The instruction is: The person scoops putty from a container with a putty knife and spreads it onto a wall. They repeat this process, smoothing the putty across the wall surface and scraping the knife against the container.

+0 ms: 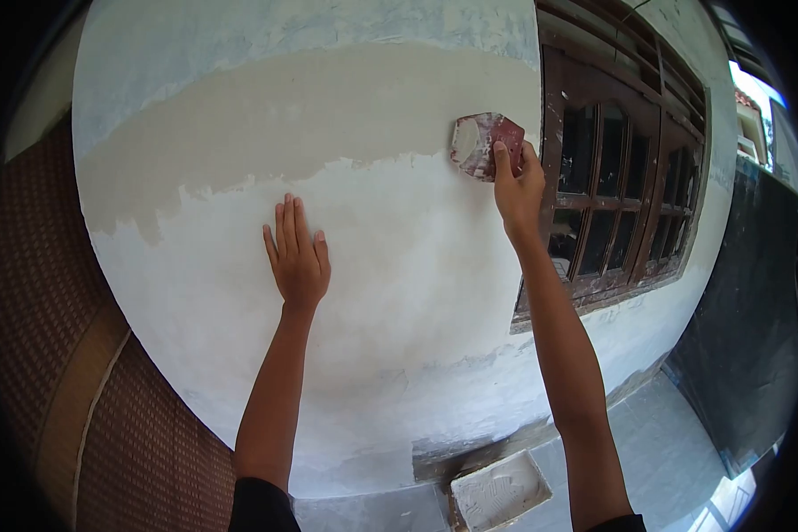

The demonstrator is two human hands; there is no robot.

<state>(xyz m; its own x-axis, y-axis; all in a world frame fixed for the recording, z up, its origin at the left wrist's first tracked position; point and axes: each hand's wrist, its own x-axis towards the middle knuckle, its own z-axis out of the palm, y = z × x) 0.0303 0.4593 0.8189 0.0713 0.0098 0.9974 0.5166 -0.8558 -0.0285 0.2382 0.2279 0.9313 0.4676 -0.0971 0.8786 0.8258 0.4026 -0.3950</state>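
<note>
A pale wall [372, 266] fills the middle of the view, with a darker, greyish band of coating across its upper part. My left hand [300, 257] lies flat against the whiter area just below that band, fingers stretched out and holding nothing. Up at the right, my right hand [519, 182] grips a reddish, putty-smeared scraper [483, 146] by its right side. A lump of pale putty sits on the scraper's left part. The scraper is at the wall, close to the left of the window frame; whether its edge touches the wall cannot be made out.
A brown wooden window [607, 186] with dark panes is at the right. Below, a tray of white putty [501, 492] stands on the grey tiled floor [647, 452]. Brown woven panels [142, 426] line the left side, and a dark panel [749, 310] stands at the far right.
</note>
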